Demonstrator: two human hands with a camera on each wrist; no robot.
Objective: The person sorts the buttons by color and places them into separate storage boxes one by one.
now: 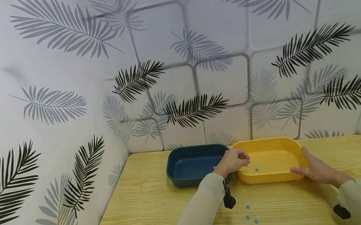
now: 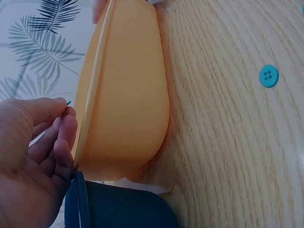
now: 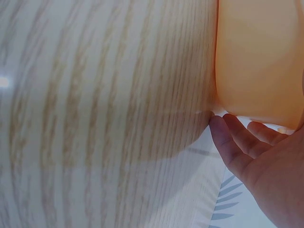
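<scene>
Over the left end of the yellow tray [image 1: 271, 177], my left hand [image 1: 233, 160] pinches a small blue button [image 2: 69, 102] between thumb and forefinger; only its edge shows in the left wrist view. Two blue buttons lie inside the tray, one button [image 1: 256, 170] near its front wall. My right hand [image 1: 319, 168] holds the tray's right end, the thumb at the front rim and the other fingers along the outer end wall. In the right wrist view, fingertips [image 3: 217, 124] rest right at the tray's lower side.
A dark blue tray [image 1: 184, 183] stands left of the yellow one, partly behind my left wrist. On the wooden table [image 1: 146, 216] in front are three loose blue buttons, among them a four-hole button [image 2: 269, 76]. A leaf-patterned wall [image 1: 177, 86] rises behind.
</scene>
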